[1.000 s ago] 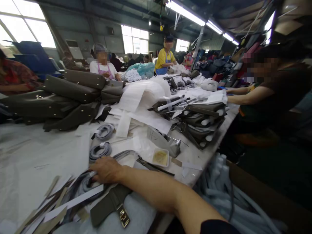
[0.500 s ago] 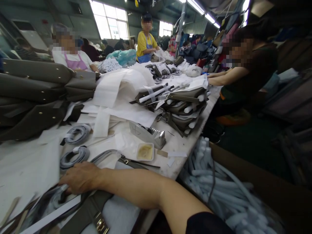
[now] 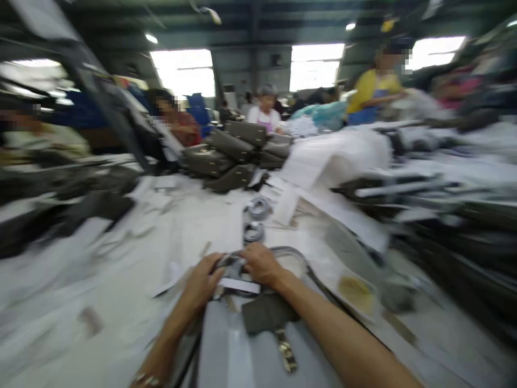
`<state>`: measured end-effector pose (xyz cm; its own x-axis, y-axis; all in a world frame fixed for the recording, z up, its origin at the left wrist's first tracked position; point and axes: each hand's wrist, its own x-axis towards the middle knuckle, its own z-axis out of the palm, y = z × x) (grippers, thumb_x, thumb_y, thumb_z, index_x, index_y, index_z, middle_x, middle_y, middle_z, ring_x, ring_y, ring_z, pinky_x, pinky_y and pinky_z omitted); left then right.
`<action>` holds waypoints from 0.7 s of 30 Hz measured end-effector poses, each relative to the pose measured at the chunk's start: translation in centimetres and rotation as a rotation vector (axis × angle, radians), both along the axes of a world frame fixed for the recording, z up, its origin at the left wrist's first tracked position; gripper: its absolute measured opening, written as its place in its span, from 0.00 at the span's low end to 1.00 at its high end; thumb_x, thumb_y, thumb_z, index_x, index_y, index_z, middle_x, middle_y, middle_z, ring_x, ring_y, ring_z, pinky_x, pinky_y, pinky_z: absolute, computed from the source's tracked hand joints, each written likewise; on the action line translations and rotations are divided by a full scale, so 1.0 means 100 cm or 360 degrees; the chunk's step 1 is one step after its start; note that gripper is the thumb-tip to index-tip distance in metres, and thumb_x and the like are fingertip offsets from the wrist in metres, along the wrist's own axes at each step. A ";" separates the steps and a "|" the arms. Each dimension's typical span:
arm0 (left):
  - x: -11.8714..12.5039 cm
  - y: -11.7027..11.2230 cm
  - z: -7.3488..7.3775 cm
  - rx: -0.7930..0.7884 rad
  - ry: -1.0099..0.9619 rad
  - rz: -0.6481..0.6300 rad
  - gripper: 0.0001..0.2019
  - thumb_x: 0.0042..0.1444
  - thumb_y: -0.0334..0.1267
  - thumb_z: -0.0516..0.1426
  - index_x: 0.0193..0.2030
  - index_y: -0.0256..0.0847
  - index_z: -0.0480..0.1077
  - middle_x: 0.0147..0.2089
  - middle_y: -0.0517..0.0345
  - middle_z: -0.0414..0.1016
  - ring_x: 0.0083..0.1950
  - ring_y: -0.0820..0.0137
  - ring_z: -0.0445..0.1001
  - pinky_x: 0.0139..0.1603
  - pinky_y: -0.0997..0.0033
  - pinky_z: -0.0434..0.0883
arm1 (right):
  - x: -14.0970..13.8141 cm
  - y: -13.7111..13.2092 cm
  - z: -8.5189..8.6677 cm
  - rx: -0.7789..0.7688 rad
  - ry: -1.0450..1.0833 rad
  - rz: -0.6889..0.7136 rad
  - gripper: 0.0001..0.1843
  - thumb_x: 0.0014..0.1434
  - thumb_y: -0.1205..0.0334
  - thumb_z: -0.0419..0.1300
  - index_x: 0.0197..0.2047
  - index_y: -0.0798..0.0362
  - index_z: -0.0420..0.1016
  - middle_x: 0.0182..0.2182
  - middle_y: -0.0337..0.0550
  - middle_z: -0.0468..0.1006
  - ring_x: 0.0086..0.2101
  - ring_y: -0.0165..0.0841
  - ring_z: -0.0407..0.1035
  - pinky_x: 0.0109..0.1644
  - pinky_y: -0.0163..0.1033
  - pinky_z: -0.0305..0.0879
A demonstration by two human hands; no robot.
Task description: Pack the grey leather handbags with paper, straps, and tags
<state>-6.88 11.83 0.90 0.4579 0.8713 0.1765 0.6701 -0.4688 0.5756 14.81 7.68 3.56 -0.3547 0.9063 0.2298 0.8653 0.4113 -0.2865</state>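
My left hand [image 3: 205, 279] curls around the left side of a grey coiled strap [image 3: 232, 262] in front of me. On the coil's right side my right hand [image 3: 260, 264] has its fingers bent over it. A white strip [image 3: 241, 285] lies across the coil's near side. Below the right hand is a dark olive flap [image 3: 269, 312] with a gold metal clasp [image 3: 286, 355], on a pale grey piece. Just beyond the hands are two rolled grey straps [image 3: 254, 231], one behind the other. Motion blurs the picture, and the fingertips are partly hidden.
A small tray of yellowish paste [image 3: 357, 295] stands to the right. Stacked olive pieces with gold studs [image 3: 234, 151] lie farther back. White sheets [image 3: 339, 156] and more dark pieces [image 3: 464, 231] cover the right side. Several people work around the table.
The view has swung left, so the coil and rolls now sit near the middle. My left hand has come into view at the coil; my right hand stays at it.
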 end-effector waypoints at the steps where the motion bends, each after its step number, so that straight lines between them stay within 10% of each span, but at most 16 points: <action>1: 0.002 -0.004 0.000 -0.0007 -0.0035 0.0019 0.16 0.56 0.41 0.53 0.50 0.44 0.71 0.52 0.55 0.78 0.54 0.62 0.75 0.60 0.57 0.70 | 0.002 0.001 -0.010 0.0046 0.0037 0.0070 0.16 0.55 0.70 0.59 0.47 0.53 0.78 0.37 0.50 0.80 0.40 0.40 0.73 0.44 0.43 0.69; 7: -0.010 0.010 -0.005 0.0112 0.0009 0.0078 0.14 0.63 0.42 0.55 0.54 0.44 0.71 0.56 0.56 0.75 0.58 0.69 0.71 0.63 0.69 0.66 | 0.023 0.047 -0.099 0.0211 0.0300 0.0076 0.19 0.57 0.60 0.56 0.51 0.49 0.77 0.43 0.52 0.80 0.44 0.45 0.74 0.50 0.51 0.71; 16: -0.054 0.026 -0.014 -0.0012 0.0110 0.0720 0.21 0.63 0.39 0.54 0.60 0.31 0.67 0.64 0.37 0.65 0.68 0.51 0.60 0.69 0.47 0.55 | 0.026 0.037 -0.082 0.0217 0.0162 0.0067 0.18 0.58 0.57 0.55 0.48 0.48 0.79 0.39 0.48 0.81 0.41 0.43 0.76 0.47 0.47 0.74; 21: -0.038 0.009 -0.006 -0.0046 0.0147 0.0568 0.15 0.64 0.44 0.51 0.50 0.43 0.74 0.50 0.54 0.78 0.52 0.65 0.75 0.56 0.67 0.69 | 0.046 0.048 -0.118 0.0349 0.0294 0.0152 0.18 0.56 0.50 0.60 0.49 0.43 0.79 0.39 0.47 0.82 0.39 0.48 0.77 0.41 0.52 0.76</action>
